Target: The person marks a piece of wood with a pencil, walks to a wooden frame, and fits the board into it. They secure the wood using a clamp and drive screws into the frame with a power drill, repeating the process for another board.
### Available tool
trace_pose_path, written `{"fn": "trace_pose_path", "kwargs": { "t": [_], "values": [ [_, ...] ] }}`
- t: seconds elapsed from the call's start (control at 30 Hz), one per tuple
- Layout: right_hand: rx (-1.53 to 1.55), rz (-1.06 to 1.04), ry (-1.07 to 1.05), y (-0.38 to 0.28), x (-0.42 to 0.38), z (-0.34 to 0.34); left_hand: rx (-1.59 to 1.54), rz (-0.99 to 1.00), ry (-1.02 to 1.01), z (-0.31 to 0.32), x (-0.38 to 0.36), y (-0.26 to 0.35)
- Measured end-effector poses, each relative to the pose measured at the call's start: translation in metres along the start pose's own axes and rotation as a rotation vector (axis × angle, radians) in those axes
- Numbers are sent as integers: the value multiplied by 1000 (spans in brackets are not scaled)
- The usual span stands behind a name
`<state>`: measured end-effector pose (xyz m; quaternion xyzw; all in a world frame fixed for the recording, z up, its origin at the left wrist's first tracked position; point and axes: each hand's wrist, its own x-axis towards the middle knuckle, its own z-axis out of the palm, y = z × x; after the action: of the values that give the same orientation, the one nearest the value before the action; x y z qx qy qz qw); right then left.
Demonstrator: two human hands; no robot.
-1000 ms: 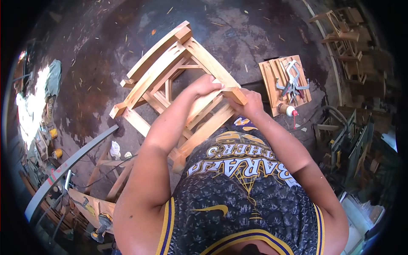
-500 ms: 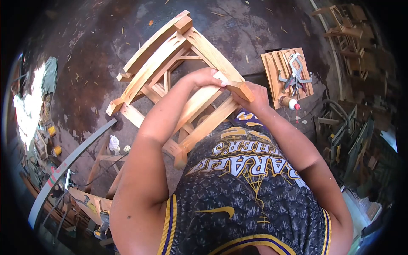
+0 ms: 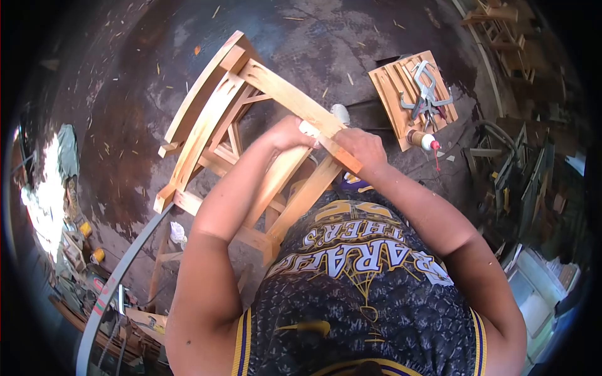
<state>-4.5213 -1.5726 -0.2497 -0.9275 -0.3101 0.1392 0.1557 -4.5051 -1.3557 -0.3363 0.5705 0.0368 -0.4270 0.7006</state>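
at centre frame, a wooden chair frame (image 3: 235,131) lies on the dark floor (image 3: 125,94); the left hand (image 3: 290,133) and right hand (image 3: 360,148) both grip its near rail, fingers closed, with a tool board (image 3: 385,84) at upper right.

Chair frame's (image 3: 251,131) near rails partly hidden behind both forearms

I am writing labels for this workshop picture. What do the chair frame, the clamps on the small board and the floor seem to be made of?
Chair frame: light, bare-looking wood; pale yellow with visible grain, apparently no paint.
Clamps: probably metal; grey, shiny, thin arms, lying on a small wooden board.
Floor: likely concrete; dark, blotchy, rough, strewn with wood chips.
Both hands, left hand and right hand, grip the frame's top rail.
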Motion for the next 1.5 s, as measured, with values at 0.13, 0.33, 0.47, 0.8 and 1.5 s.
{"fn": "trace_pose_path", "kwargs": {
  "t": [0.13,0.33,0.47,0.8,1.5],
  "values": [
    [43,26,-28,0,0,-3,-91,-88,-27,-1,-3,6],
    [184,-15,46,5,-1,-5,-200,-209,-68,-8,-4,2],
    [143,43,27,6,-6,-1,-197,-184,-43,-4,-2,2],
    [74,163,105,4,-13,3,-101,-156,68,7,-5,11],
    [162,31,167,7,-14,4,-39,-190,29,1,-6,3]
  ]
}}
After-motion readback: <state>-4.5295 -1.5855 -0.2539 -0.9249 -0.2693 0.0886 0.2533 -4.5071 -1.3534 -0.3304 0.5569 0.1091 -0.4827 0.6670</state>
